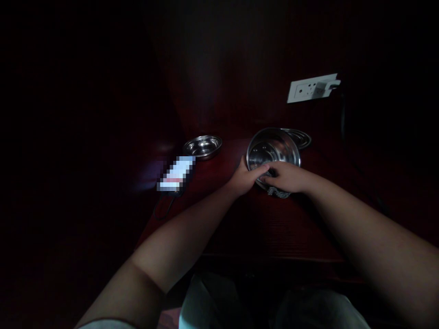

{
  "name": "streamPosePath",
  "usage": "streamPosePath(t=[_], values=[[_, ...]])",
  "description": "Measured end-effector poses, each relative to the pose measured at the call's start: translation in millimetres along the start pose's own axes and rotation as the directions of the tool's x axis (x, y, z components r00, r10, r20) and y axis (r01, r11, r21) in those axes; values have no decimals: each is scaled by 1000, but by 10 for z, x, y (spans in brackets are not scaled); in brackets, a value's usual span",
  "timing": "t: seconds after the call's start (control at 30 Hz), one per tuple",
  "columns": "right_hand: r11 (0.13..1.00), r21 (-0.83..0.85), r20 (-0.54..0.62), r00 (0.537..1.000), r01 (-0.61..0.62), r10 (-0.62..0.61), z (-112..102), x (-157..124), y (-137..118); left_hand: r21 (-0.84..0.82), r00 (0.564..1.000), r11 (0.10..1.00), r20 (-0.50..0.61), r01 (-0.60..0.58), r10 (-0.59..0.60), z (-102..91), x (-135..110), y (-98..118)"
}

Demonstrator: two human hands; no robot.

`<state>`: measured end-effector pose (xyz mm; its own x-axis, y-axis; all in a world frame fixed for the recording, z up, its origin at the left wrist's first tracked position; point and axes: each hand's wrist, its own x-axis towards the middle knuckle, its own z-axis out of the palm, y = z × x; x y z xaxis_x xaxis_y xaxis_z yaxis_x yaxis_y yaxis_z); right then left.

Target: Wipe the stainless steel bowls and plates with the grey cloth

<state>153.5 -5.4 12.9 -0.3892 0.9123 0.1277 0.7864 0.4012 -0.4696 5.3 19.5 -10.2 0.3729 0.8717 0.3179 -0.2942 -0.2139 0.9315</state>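
A deep, shiny steel bowl [270, 141] is tilted with its mouth toward me above the dark red tabletop. My left hand [245, 178] is closed on its left side, the thumb lying over the near rim. My right hand [286, 177] is closed at the same near rim, pressing a grey, curly steel wool scrubber [279, 193] against the bowl. Part of the scrubber hangs below my right fingers, and the rest is hidden by them. The two hands nearly touch at the rim.
A shallow steel dish [203, 145] rests at the back left. Nearer stands a lit phone [176, 176], its screen blurred, with a cable. Behind the bowl lie round metal lids or plates [302, 138]. A wall socket [310, 89] with a plugged-in cord is at the right. The surroundings are very dark.
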Motion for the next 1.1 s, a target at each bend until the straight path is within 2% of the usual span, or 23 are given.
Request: streamPosePath(t=[1.1], values=[[998, 60, 2, 1000, -27, 27, -18, -8, -34, -4, 1000, 1000, 1, 1, -1, -12, 13, -16]])
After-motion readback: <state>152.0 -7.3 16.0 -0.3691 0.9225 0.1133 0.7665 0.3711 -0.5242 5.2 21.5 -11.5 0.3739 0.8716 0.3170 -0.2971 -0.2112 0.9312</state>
